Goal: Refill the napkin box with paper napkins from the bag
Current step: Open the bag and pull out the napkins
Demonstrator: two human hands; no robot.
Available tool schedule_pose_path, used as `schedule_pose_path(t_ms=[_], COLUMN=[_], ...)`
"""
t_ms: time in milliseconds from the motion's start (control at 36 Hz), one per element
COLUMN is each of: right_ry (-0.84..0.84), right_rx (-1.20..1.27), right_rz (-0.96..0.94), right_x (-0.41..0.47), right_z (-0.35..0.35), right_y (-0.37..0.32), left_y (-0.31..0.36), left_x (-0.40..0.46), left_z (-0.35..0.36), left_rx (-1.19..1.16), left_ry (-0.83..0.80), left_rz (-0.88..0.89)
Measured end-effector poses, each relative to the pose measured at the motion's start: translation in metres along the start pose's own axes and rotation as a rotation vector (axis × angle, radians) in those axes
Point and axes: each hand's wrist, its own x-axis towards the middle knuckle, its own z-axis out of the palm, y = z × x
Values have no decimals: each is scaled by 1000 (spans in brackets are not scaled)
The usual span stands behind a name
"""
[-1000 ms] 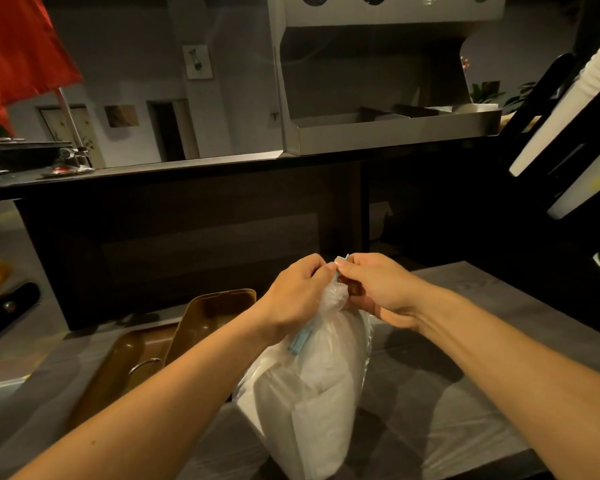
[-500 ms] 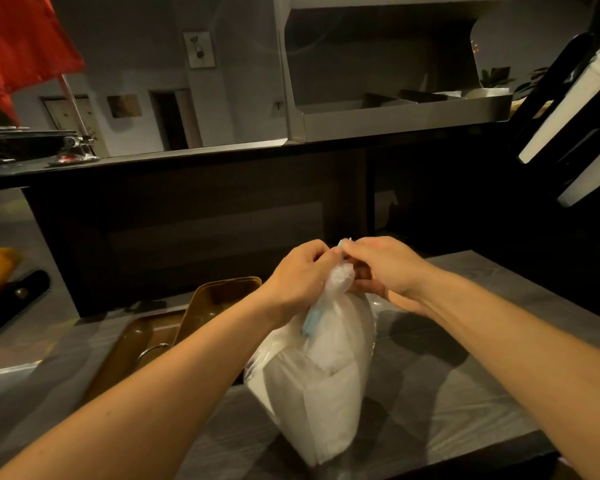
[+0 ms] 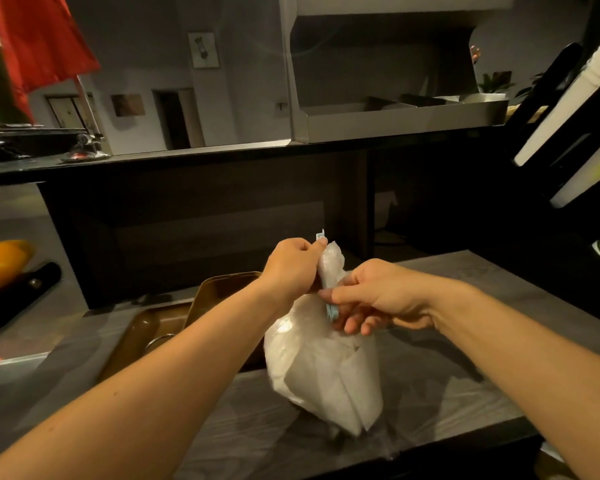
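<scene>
While the brown napkin box [image 3: 160,327] lies open off to the left, the left hand [image 3: 291,268] grips the bunched neck of the napkin bag [image 3: 326,368], standing upright on the grey table [image 3: 465,393] between both arms. Its long axis runs up toward the hands, mouth uppermost. Just right, the right hand [image 3: 374,299] pinches the blue clip [image 3: 331,311] running along the neck.

The bag [image 3: 321,368] is thin, crinkled, translucent glossy plastic; the table [image 3: 465,393] looks matt grey wood-grain.
</scene>
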Motion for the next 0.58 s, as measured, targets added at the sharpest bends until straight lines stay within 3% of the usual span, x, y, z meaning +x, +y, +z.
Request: schedule_pose_path(t_ms=[167,417,583], right_ry=[66,-147,314], right_rx=[48,-240,8], right_rz=[-43,83,-87], right_x=[7,3,29], right_z=[2,-20,-30], right_y=[2,-7,-14], left_y=[2,0,-1], left_x=[-8,-4,-4], left_z=[-9,-11,-7], left_rx=[149,-6,-22], left_ry=[-26,-78,-108], left_rz=[28,4,65])
